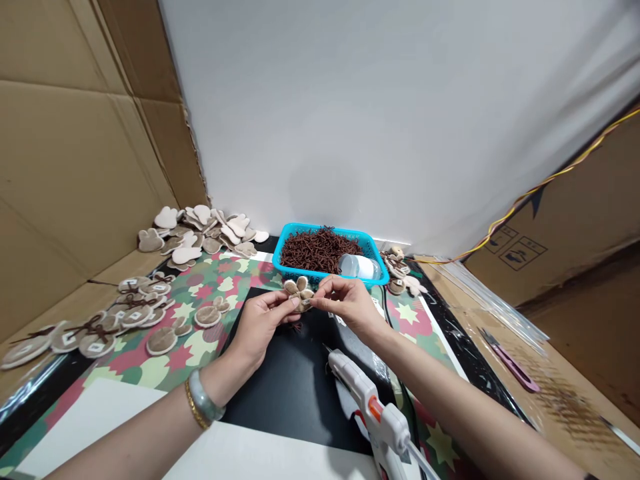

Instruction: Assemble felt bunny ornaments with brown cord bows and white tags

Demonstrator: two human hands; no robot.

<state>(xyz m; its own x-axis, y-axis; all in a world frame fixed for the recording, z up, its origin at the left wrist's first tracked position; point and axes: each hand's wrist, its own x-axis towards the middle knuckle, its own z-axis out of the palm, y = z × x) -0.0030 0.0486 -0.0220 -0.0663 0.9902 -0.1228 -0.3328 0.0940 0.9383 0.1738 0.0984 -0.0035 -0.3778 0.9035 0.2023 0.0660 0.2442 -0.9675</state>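
A small beige and brown fabric piece with rounded lobes [299, 291] is held up in front of the blue basket. My left hand [263, 323] pinches its left side between thumb and fingers. At its right edge, my right hand [349, 303] has thumb and forefinger closed together; whether they grip the fabric or something tiny is too small to tell. Beneath both hands lies a black mat [280, 380]. A white glue gun [367, 393] rests below my right hand, its nozzle toward the mat's middle.
The blue basket [327, 277] holds brown twisted strands [317, 250] and a clear jar [357, 266]. Fabric pieces [185, 255] pile at the back left; finished-looking ones with brown bows [135, 313] lie at left. Pink-handled tweezers or cutter [515, 367] and clear sticks [505, 303] are at right.
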